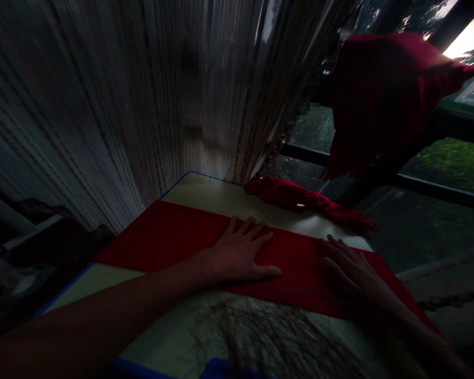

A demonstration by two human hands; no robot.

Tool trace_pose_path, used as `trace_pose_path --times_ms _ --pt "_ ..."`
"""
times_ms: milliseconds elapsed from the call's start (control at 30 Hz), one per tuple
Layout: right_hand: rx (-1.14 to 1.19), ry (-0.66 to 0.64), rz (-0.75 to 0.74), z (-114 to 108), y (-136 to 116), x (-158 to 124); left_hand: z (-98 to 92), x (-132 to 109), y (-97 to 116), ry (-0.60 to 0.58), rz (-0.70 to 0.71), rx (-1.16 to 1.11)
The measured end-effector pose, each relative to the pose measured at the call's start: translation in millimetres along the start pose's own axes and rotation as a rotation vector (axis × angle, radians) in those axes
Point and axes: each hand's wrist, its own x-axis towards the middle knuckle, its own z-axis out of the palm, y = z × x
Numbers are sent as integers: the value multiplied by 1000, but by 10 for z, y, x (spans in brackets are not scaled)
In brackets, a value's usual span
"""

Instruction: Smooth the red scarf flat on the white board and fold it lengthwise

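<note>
A red cloth (174,237) lies spread across a pale board with a blue edge (221,197). My left hand (240,252) rests flat on the cloth near its middle, fingers stretched out and apart. My right hand (345,266) lies flat on the cloth's right part, fingers extended. Neither hand holds anything. A bunched red fringed cloth (308,200) lies on the board's far right corner, beyond both hands.
A curtain of hanging pale threads (122,105) rises behind the board. A large red cloth (383,95) hangs over a dark rail at upper right. Dark clutter sits at left (31,252). Loose dark threads lie on the board's near side (260,331).
</note>
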Motion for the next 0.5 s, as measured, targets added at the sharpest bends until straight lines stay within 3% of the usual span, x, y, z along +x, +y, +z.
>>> trace_pose_path --times_ms 133,233,333,500 --pt "157 -99 -209 -108 -761 209 -4 -12 11 12 -5 13" --pt "228 -176 -223 -160 -990 262 -10 -16 20 8 -4 14" --pt "226 -161 -165 -110 -804 230 -10 -13 16 7 -1 13" --pt "103 -62 -27 99 20 -19 -1 -6 -3 27 13 10"
